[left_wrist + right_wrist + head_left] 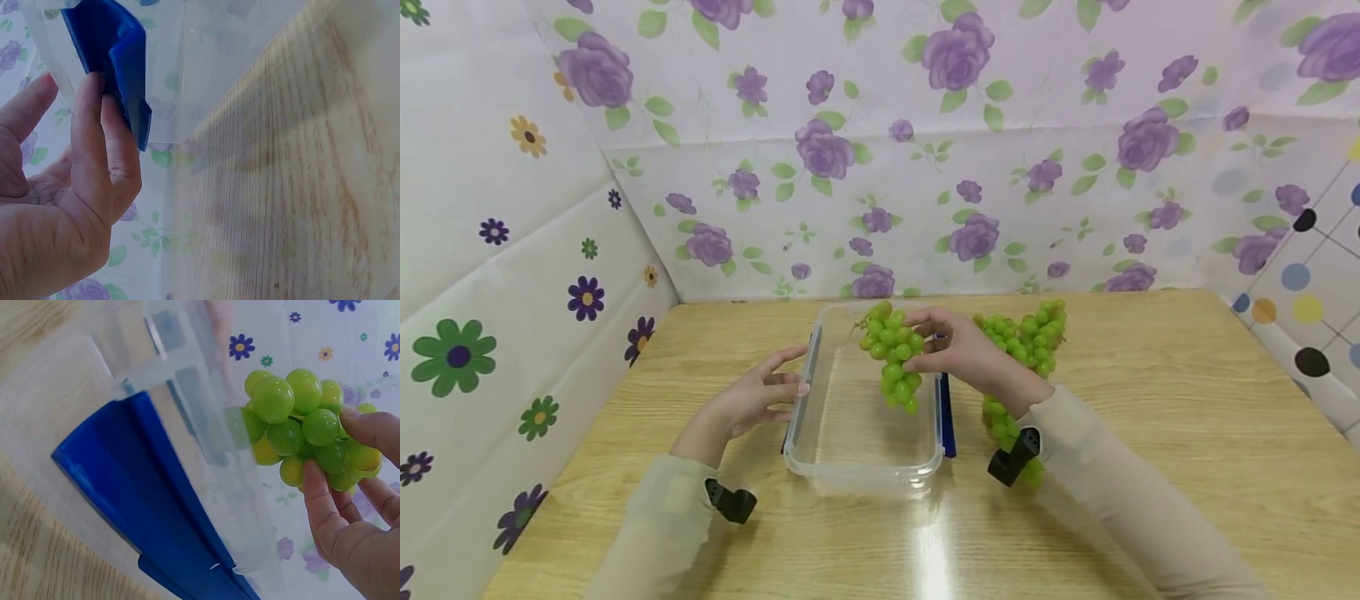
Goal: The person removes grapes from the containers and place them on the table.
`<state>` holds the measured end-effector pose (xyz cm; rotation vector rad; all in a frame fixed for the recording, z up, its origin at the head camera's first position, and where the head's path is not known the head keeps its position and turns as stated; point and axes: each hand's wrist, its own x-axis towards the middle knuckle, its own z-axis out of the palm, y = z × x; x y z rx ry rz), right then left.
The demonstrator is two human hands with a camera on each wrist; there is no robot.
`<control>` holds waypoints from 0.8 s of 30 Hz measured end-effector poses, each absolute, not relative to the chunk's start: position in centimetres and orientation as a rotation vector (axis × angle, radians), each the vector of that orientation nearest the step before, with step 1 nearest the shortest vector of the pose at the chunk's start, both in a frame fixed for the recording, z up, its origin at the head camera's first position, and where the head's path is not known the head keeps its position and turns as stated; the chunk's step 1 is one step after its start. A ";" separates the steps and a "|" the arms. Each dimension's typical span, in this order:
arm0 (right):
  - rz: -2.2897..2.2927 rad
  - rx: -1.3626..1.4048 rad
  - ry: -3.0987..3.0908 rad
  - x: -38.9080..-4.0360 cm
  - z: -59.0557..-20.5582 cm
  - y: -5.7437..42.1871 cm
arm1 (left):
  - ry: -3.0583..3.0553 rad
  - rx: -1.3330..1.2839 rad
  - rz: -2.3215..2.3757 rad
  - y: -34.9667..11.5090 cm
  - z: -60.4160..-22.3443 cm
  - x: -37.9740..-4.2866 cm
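A clear plastic container (865, 472) with blue side latches stands on the table without a lid on top. Over it, my right hand (958, 346) grips a bunch of green grapes (891, 346) between thumb and fingers. The right wrist view shows these grapes (300, 419) just beyond the container's rim. My left hand (752, 400) is at the container's left side, fingers fairly straight. In the left wrist view its fingertips touch the blue latch (125, 56) and reach the rim. More green grapes (1037, 342) lie right of the container, partly hidden by my right forearm.
The wooden table (1157, 400) extends around the container. A flowered covering (895, 192) hangs behind it, and similar patterned coverings stand to the left and right. Black wrist cameras (730, 500) sit on both sleeves.
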<state>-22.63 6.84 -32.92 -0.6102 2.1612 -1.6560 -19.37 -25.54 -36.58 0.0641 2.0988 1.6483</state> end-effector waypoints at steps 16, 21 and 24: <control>-1.812 -0.602 2.147 -21.0 -33.1 8.8 | 2.115 0.071 1.621 -25.4 -36.5 -19.3; -1.834 -0.584 2.160 -20.6 -33.3 9.7 | 2.104 0.064 1.640 -25.4 -36.5 -19.3; -1.858 -0.545 2.161 -20.3 -33.5 10.2 | 2.097 0.061 1.651 -25.4 -36.5 -19.3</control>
